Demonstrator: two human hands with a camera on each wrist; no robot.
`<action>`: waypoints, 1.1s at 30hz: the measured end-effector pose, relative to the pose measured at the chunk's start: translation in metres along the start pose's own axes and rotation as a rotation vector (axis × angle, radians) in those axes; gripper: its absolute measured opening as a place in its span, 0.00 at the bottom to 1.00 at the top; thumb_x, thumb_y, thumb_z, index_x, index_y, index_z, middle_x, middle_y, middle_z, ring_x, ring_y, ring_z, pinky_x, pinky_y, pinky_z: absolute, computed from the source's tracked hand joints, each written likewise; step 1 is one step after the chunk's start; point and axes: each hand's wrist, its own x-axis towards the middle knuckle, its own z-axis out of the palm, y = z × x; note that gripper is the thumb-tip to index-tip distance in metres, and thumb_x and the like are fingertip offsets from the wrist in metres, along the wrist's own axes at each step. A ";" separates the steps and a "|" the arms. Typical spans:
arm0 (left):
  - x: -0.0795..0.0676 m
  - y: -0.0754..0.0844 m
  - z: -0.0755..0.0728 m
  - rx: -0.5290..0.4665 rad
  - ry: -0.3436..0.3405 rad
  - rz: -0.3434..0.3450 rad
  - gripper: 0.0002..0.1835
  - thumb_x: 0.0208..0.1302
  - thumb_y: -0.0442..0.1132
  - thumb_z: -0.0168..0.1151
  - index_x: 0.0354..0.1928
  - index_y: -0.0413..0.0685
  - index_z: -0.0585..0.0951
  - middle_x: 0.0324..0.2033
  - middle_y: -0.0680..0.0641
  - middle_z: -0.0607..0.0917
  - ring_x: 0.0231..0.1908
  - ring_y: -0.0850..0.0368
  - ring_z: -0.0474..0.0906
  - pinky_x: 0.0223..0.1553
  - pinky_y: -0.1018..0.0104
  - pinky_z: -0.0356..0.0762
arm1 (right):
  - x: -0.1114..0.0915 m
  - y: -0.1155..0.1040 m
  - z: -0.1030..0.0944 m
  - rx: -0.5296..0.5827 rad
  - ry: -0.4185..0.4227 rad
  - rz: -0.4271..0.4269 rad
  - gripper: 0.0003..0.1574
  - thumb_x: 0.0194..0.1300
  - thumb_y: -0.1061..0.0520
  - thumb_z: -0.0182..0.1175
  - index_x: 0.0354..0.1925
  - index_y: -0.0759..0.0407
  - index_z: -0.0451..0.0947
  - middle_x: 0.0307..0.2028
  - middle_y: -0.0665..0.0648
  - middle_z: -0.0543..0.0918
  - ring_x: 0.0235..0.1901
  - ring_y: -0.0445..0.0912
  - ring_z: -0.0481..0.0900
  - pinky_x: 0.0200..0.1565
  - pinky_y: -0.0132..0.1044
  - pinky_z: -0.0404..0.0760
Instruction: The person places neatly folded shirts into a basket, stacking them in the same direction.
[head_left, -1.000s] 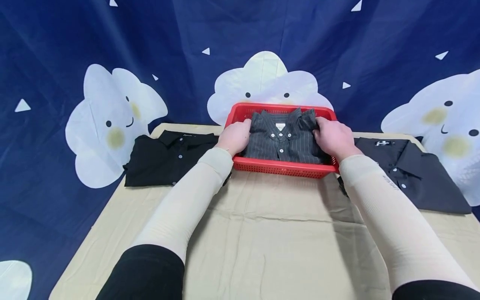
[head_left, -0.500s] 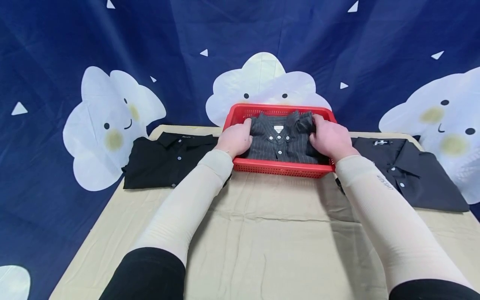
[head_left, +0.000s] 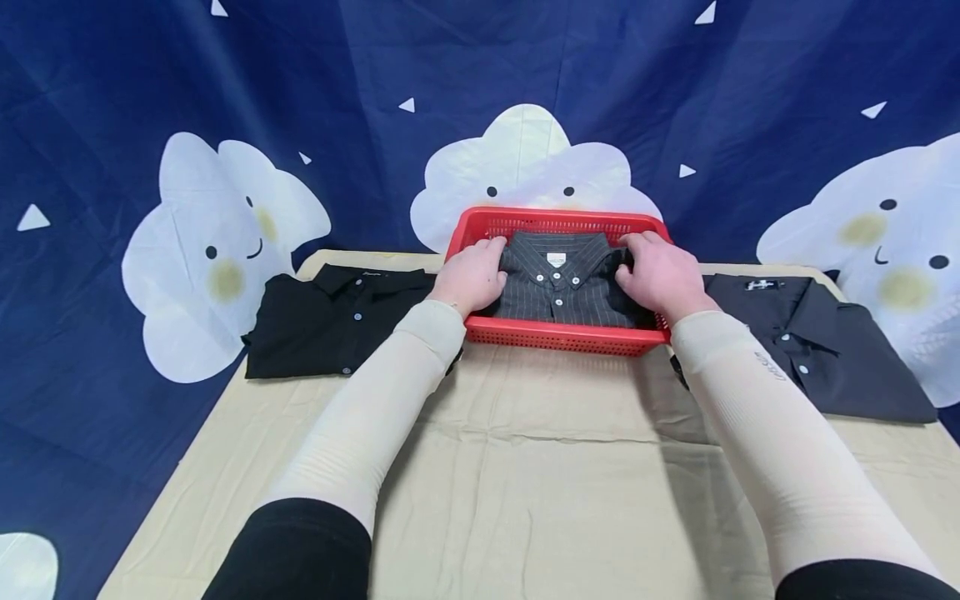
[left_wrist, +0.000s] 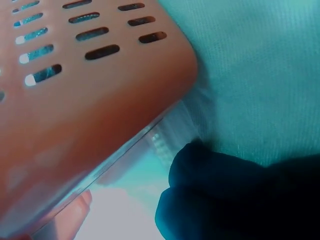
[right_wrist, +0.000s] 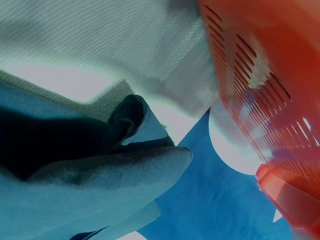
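A dark pinstriped button-up shirt point(head_left: 562, 292), folded with its collar up, lies inside a red plastic basket point(head_left: 566, 333). My left hand point(head_left: 471, 277) reaches over the basket's left rim and rests at the shirt's left side. On the right side, my right hand point(head_left: 662, 275) rests at the shirt's other shoulder, thumb and fingers apart. The fingertips are partly hidden inside the basket. In the left wrist view only the basket's slotted outer wall point(left_wrist: 100, 65) shows, without the hand; the right wrist view likewise shows the basket wall point(right_wrist: 270, 90).
A folded black shirt point(head_left: 322, 333) lies left of the basket on the beige-covered table point(head_left: 525, 500). A folded dark grey shirt point(head_left: 862, 358) lies to the right. Behind hangs a blue curtain point(head_left: 360, 167) with cloud prints.
The striped shirt's bunched collar and right shoulder have settled flatter in the basket. Both hands have loosened from its shoulders. The basket stays in place.
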 end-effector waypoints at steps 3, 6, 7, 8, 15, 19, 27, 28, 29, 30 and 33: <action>0.000 -0.001 0.000 0.012 0.016 0.019 0.37 0.70 0.49 0.60 0.77 0.50 0.61 0.72 0.47 0.67 0.70 0.51 0.64 0.71 0.53 0.61 | 0.000 0.001 0.000 0.001 0.007 -0.006 0.29 0.70 0.52 0.52 0.66 0.59 0.71 0.65 0.66 0.73 0.59 0.62 0.73 0.58 0.65 0.71; 0.000 0.000 -0.002 0.028 0.036 0.036 0.36 0.70 0.50 0.60 0.76 0.50 0.63 0.72 0.48 0.66 0.70 0.51 0.62 0.72 0.54 0.60 | 0.000 0.002 -0.001 0.001 0.017 -0.006 0.29 0.70 0.52 0.52 0.66 0.59 0.72 0.65 0.65 0.73 0.60 0.62 0.73 0.58 0.65 0.71; 0.000 0.000 -0.003 0.030 0.041 0.040 0.36 0.70 0.50 0.60 0.76 0.51 0.63 0.72 0.48 0.66 0.71 0.51 0.62 0.72 0.54 0.59 | 0.000 0.003 -0.002 0.002 0.019 -0.004 0.29 0.70 0.51 0.52 0.66 0.59 0.72 0.65 0.65 0.73 0.60 0.62 0.73 0.58 0.65 0.71; -0.001 0.000 -0.003 0.032 0.046 0.045 0.36 0.70 0.50 0.60 0.76 0.51 0.63 0.72 0.48 0.66 0.70 0.51 0.62 0.71 0.54 0.60 | 0.000 0.003 -0.002 0.005 0.020 -0.002 0.29 0.70 0.51 0.52 0.66 0.59 0.72 0.65 0.65 0.73 0.60 0.61 0.73 0.58 0.65 0.71; -0.005 -0.001 -0.002 0.013 0.062 0.066 0.35 0.70 0.50 0.61 0.76 0.51 0.64 0.72 0.48 0.67 0.70 0.51 0.63 0.71 0.55 0.61 | -0.002 0.002 -0.003 0.037 0.025 0.011 0.29 0.70 0.51 0.52 0.65 0.59 0.73 0.64 0.64 0.74 0.59 0.60 0.73 0.58 0.64 0.71; -0.010 -0.005 -0.003 -0.007 0.119 0.095 0.32 0.71 0.48 0.58 0.74 0.51 0.66 0.71 0.49 0.69 0.69 0.51 0.64 0.70 0.57 0.62 | -0.003 0.002 -0.001 0.055 0.035 0.011 0.28 0.70 0.51 0.52 0.65 0.58 0.73 0.64 0.64 0.75 0.59 0.60 0.74 0.58 0.64 0.71; -0.026 -0.010 -0.012 -0.234 0.403 0.104 0.28 0.72 0.44 0.55 0.72 0.54 0.68 0.63 0.53 0.78 0.61 0.56 0.73 0.62 0.56 0.73 | -0.002 0.000 0.000 0.076 0.076 -0.001 0.27 0.69 0.52 0.52 0.63 0.57 0.75 0.62 0.62 0.78 0.57 0.59 0.76 0.57 0.64 0.72; -0.029 -0.010 -0.012 -0.249 0.414 0.107 0.28 0.72 0.44 0.55 0.73 0.54 0.67 0.63 0.53 0.78 0.61 0.57 0.73 0.61 0.56 0.74 | -0.002 0.001 0.000 0.080 0.081 0.001 0.26 0.69 0.52 0.52 0.63 0.57 0.75 0.61 0.62 0.79 0.56 0.59 0.77 0.56 0.64 0.73; -0.031 -0.010 -0.012 -0.256 0.423 0.118 0.28 0.72 0.43 0.55 0.72 0.53 0.67 0.62 0.53 0.78 0.60 0.56 0.73 0.60 0.55 0.75 | -0.003 0.001 -0.001 0.086 0.084 0.003 0.26 0.69 0.52 0.52 0.62 0.56 0.75 0.59 0.62 0.79 0.55 0.59 0.77 0.56 0.64 0.73; -0.034 -0.010 -0.011 -0.261 0.424 0.128 0.28 0.72 0.43 0.55 0.73 0.53 0.67 0.61 0.52 0.79 0.60 0.56 0.74 0.60 0.55 0.75 | -0.004 0.002 -0.001 0.094 0.091 0.004 0.26 0.69 0.52 0.52 0.62 0.57 0.75 0.57 0.62 0.80 0.53 0.59 0.78 0.55 0.64 0.73; -0.041 -0.010 -0.012 -0.262 0.413 0.149 0.29 0.72 0.44 0.56 0.73 0.52 0.67 0.62 0.51 0.78 0.60 0.55 0.73 0.60 0.54 0.74 | -0.009 0.005 -0.003 0.131 0.105 0.013 0.26 0.69 0.52 0.52 0.63 0.57 0.75 0.53 0.62 0.82 0.49 0.59 0.78 0.54 0.63 0.74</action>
